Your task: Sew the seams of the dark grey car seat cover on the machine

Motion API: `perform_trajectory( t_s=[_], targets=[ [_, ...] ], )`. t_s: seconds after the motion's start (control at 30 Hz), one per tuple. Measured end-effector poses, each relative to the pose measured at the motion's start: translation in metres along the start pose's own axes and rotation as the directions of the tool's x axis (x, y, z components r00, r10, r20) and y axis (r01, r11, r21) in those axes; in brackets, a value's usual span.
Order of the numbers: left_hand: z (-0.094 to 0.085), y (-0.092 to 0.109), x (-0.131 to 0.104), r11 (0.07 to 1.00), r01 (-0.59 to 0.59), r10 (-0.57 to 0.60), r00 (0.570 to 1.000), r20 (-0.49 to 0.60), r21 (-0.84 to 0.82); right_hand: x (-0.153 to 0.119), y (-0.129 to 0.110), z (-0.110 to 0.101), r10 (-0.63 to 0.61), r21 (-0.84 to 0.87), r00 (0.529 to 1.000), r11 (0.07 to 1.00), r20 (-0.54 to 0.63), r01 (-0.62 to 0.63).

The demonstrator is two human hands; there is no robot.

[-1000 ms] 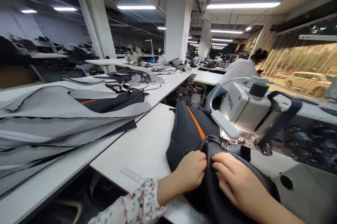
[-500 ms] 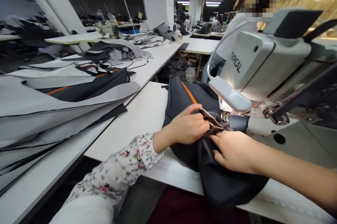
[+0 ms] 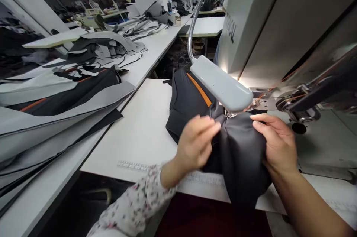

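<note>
Dark grey fabric piece [image 3: 242,148] lies bunched under the sewing machine's needle area, and its front part hangs over the table edge. An orange strip [image 3: 199,90] runs along its far part. My right hand [image 3: 279,142] pinches the fabric's right edge between thumb and fingers. Beside the fabric's left part, my left hand [image 3: 195,142] has loosely bent fingers, smeared by motion; whether they grip anything cannot be made out. Just beyond both hands is the machine's presser foot [image 3: 230,113], partly covered by the lamp head [image 3: 223,84].
The sewing machine body [image 3: 264,36] fills the upper right. A ruler strip [image 3: 134,165] runs along the front of the white table [image 3: 125,136]. On the long left table, grey and black fabric pieces [image 3: 69,129] lie layered. A bendable lamp neck [image 3: 196,14] rises over the work.
My view has moved closer to the machine. My right hand has moved right, to the fabric's edge. My left hand has come away from the fold near the needle, where both hands had met.
</note>
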State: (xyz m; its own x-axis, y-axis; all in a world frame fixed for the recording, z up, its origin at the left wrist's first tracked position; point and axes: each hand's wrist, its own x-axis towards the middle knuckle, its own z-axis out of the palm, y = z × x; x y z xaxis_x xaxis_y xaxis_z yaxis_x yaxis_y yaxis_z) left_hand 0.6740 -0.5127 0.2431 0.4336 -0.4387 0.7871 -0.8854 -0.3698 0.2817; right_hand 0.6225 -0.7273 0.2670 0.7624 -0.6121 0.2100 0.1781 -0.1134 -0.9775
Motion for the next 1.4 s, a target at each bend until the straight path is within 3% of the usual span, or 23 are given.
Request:
perform_trajectory(
  t_s=[0.1,0.17,0.23,0.27,0.37,0.43,0.5,0.53,0.6,0.7,0.8,0.97,1.13,1.23,1.4],
  targets=[
    [0.015,0.013,-0.041,0.972,-0.168,0.152,0.982,0.109,0.165,-0.004,-0.006,0.0,0.142,0.098,0.987,0.986,-0.074,-0.135],
    [0.03,0.009,-0.047,0.964,-0.197,0.187,0.98,0.073,0.177,-0.004,-0.012,-0.005,0.175,0.102,0.984,0.979,0.038,-0.178],
    [0.042,-0.003,-0.036,0.962,-0.24,0.243,0.97,-0.007,0.133,-0.001,-0.019,-0.013,0.224,-0.005,0.938,0.973,0.263,-0.231],
    [0.045,-0.009,-0.027,0.959,-0.265,0.271,0.961,-0.048,0.106,0.003,-0.023,-0.018,0.248,-0.085,0.887,0.969,0.389,-0.234],
    [0.043,-0.022,-0.002,0.944,-0.329,0.33,0.935,-0.128,0.03,0.016,-0.034,-0.031,0.293,-0.232,0.675,0.955,0.677,-0.183],
    [0.036,-0.022,0.006,0.938,-0.347,0.344,0.931,-0.123,0.001,0.021,-0.038,-0.033,0.37,-0.251,0.56,0.927,0.741,-0.279],
    [0.03,-0.017,0.005,0.944,-0.329,0.327,0.942,-0.079,-0.013,0.019,-0.04,-0.03,0.463,-0.23,0.504,0.86,0.729,-0.456],
    [0.027,-0.013,0.003,0.951,-0.307,0.307,0.951,-0.047,-0.013,0.017,-0.04,-0.028,0.491,-0.197,0.515,0.83,0.703,-0.522],
    [0.025,-0.005,-0.001,0.963,-0.27,0.27,0.963,0.009,0.011,0.009,-0.038,-0.022,0.5,-0.113,0.593,0.816,0.632,-0.567],
    [0.026,0.002,-0.002,0.961,-0.267,0.268,0.963,-0.001,0.068,0.003,-0.032,-0.019,0.482,-0.092,0.704,0.852,0.522,-0.516],
    [0.025,0.004,0.005,0.957,-0.285,0.289,0.955,-0.065,0.056,0.008,-0.027,-0.024,0.458,-0.214,0.758,0.888,0.463,-0.406],
    [0.009,0.0,0.021,0.965,-0.254,0.254,0.967,-0.011,-0.069,0.027,-0.025,-0.035,0.393,-0.396,0.779,0.895,0.488,-0.204],
    [0.001,0.0,0.031,0.968,-0.228,0.233,0.972,0.04,-0.101,0.04,-0.024,-0.033,0.238,-0.414,0.831,0.91,0.502,-0.01],
    [0.004,0.001,0.031,0.97,-0.219,0.224,0.974,0.038,-0.106,0.045,-0.021,-0.03,0.18,-0.372,0.839,0.928,0.513,0.029],
    [0.008,0.003,0.029,0.973,-0.209,0.211,0.977,0.01,-0.095,0.047,-0.019,-0.025,0.196,-0.336,0.831,0.942,0.521,-0.012]
  ],
)
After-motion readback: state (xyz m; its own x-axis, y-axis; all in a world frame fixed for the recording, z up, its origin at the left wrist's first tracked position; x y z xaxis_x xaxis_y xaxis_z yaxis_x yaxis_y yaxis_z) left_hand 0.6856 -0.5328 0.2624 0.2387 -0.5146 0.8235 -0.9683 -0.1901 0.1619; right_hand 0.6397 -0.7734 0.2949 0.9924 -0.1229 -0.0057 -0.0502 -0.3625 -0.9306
